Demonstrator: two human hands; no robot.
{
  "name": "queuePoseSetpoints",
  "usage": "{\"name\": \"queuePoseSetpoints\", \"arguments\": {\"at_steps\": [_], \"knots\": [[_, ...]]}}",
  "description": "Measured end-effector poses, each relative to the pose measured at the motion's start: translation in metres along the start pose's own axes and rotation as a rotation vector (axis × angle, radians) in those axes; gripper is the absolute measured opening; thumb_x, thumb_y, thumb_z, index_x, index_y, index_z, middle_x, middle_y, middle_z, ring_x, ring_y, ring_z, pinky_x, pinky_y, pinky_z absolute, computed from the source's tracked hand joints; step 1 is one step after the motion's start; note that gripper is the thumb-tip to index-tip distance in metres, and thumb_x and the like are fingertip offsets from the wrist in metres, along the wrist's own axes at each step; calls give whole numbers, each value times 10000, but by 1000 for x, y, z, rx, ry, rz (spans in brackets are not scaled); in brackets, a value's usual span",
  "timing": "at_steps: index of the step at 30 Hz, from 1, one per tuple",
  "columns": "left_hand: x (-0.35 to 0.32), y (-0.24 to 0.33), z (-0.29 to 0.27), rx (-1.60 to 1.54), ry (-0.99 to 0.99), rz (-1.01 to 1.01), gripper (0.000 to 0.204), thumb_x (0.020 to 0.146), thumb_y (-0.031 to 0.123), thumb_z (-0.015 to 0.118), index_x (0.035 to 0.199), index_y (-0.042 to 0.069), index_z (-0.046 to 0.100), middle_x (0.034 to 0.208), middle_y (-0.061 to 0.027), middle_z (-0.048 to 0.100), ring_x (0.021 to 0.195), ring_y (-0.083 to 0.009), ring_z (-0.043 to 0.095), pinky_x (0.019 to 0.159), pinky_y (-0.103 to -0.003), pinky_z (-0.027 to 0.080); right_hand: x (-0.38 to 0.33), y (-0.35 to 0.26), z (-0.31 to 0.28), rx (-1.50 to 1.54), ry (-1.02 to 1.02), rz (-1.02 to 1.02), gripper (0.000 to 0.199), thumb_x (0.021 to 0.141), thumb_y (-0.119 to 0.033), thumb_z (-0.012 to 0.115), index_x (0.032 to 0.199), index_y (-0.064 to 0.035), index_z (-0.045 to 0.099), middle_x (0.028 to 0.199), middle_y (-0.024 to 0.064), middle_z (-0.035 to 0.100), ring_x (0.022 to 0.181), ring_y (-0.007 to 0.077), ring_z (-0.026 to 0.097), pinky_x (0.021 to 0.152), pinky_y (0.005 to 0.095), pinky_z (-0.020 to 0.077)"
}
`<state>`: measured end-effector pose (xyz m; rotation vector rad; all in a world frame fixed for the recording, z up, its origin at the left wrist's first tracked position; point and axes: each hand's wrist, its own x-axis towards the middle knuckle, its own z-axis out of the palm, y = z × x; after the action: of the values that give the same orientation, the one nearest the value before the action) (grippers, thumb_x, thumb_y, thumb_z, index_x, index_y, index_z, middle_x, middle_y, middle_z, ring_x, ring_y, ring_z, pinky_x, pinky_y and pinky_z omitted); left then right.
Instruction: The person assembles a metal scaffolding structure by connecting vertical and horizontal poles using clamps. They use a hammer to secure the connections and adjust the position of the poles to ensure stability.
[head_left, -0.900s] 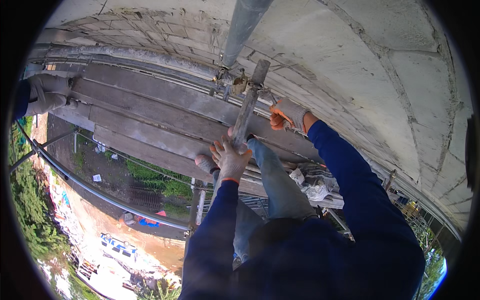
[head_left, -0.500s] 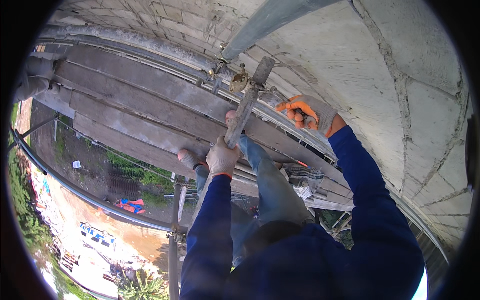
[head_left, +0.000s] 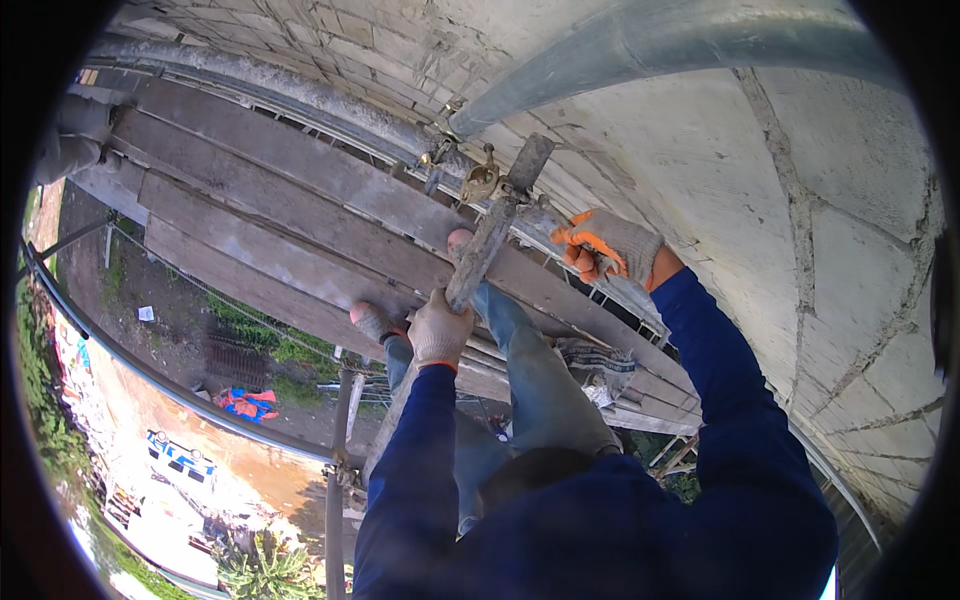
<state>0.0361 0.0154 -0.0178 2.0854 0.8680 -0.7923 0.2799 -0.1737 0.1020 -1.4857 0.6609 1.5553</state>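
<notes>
Your left hand (head_left: 440, 333), its grip wrapped around the slanting grey tube (head_left: 489, 242), and your right hand (head_left: 610, 247), curled, whether on anything cannot be told, near the brass-coloured coupler (head_left: 481, 184), appear above the plank walkway (head_left: 250, 190) and distant ground (head_left: 285, 458).

The left hand (head_left: 441, 333), gloved, is closed in a grip, back upward, its forearm (head_left: 415, 430) reaching ahead. Farther forward, the right hand (head_left: 612, 247) curls its fingers (head_left: 584, 264) inward, the right wrist (head_left: 666, 268) showing bare.
</notes>
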Motion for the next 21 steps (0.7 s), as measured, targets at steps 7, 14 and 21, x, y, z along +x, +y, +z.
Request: {"name": "queuePoseSetpoints", "arguments": {"at_steps": [7, 14, 21], "knots": [[-2, -2, -1, -1, 18, -9, 369, 818, 378, 678, 1051, 93, 659, 936, -202, 726, 920, -401, 700, 804, -503, 544, -3, -16, 10, -102, -80, -3, 392, 1011, -197, 562, 1269, 98, 565, 765, 101, 644, 502, 126, 566, 433, 272, 467], [-1, 3, -1, 14, -12, 1, 392, 813, 361, 670, 1111, 107, 644, 944, -203, 730, 931, -390, 709, 823, -512, 548, 36, -26, -81, 281, -283, 113, 345, 1049, -199, 499, 1252, 69, 574, 813, 56, 669, 413, 80, 516, 407, 218, 482], [-3, -7, -2, 5, -11, -42, 428, 797, 354, 669, 1149, 113, 646, 970, -212, 726, 939, -405, 702, 830, -516, 543, 64, 73, 88, 132, 232, -191, 173, 1003, -157, 528, 1142, -56, 538, 783, 36, 591, 583, 168, 580, 485, 350, 502]]}}
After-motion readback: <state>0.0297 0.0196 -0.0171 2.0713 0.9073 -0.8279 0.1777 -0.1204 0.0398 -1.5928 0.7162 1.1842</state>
